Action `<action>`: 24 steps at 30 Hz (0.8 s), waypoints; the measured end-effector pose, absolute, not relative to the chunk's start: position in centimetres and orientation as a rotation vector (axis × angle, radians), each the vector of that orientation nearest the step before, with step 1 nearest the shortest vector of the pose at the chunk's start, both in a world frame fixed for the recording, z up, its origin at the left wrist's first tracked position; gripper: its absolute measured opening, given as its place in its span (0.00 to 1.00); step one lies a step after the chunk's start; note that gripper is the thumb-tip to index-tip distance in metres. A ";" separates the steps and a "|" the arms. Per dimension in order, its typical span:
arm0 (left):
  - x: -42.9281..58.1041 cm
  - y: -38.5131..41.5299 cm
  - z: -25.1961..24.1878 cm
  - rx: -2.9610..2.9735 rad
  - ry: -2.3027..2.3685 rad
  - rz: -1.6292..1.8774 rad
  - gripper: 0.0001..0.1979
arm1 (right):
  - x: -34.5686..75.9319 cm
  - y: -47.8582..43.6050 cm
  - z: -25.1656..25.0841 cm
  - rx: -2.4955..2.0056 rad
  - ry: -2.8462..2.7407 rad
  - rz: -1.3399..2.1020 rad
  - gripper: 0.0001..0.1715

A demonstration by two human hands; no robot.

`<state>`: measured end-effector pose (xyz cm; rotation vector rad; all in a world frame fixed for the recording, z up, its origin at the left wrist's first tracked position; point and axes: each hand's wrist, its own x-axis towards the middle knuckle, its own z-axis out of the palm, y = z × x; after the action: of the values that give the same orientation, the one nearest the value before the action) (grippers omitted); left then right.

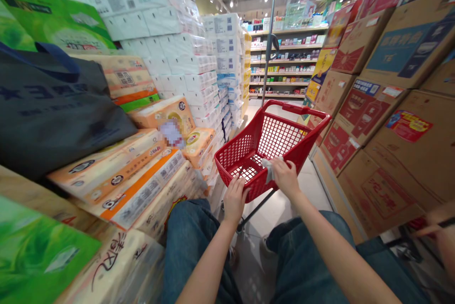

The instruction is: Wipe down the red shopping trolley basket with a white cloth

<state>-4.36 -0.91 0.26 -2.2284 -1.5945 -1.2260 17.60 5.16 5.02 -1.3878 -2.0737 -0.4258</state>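
Observation:
A red plastic shopping cart (251, 185) with a lattice basket stands in front of me, its handle on the far side. My left hand (235, 198) is closed over the near left part of the basket rim, fingertips on its inner side. Pinched in my right hand (285, 176) is a crumpled white wipe (269, 170), pressed on the near rim towards the right corner. The wipe is partly hidden by my fingers, so I cannot tell whether it is cloth or paper. Only the lattice floor shows inside the basket.
Stacked tissue packs (142, 190) rise on the left, with a dark grey bag (53, 114) on them. Cardboard boxes (391, 166) line the right. Stocked shelves (284, 52) stand at the back. Another person's blurred hand (442, 228) shows at the lower right.

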 end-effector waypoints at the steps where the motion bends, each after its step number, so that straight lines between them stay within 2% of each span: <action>1: -4.3 -0.9 0.2 -2.227 -1.593 -1.227 0.18 | 18.9 6.2 5.4 -1.438 -2.026 -0.439 0.19; 7: -3.6 -0.7 0.1 -2.223 -1.595 -1.272 0.18 | 17.1 6.1 4.7 -1.530 -1.853 -0.404 0.18; 14: -3.7 -0.9 0.4 -2.249 -1.583 -1.270 0.17 | 9.1 -0.6 2.4 -1.240 -2.050 -0.294 0.20; 18: -4.1 -1.2 0.7 -2.244 -1.551 -1.271 0.17 | 12.5 1.2 3.6 -1.209 -2.197 -0.328 0.19; 24: -3.9 -1.2 0.5 -2.224 -1.558 -1.274 0.17 | 19.5 6.9 5.3 -1.467 -1.965 -0.419 0.19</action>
<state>-3.89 -1.25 0.49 -2.2240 -1.5579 -1.2736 19.52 6.87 5.25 -1.4675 -1.9650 -0.4194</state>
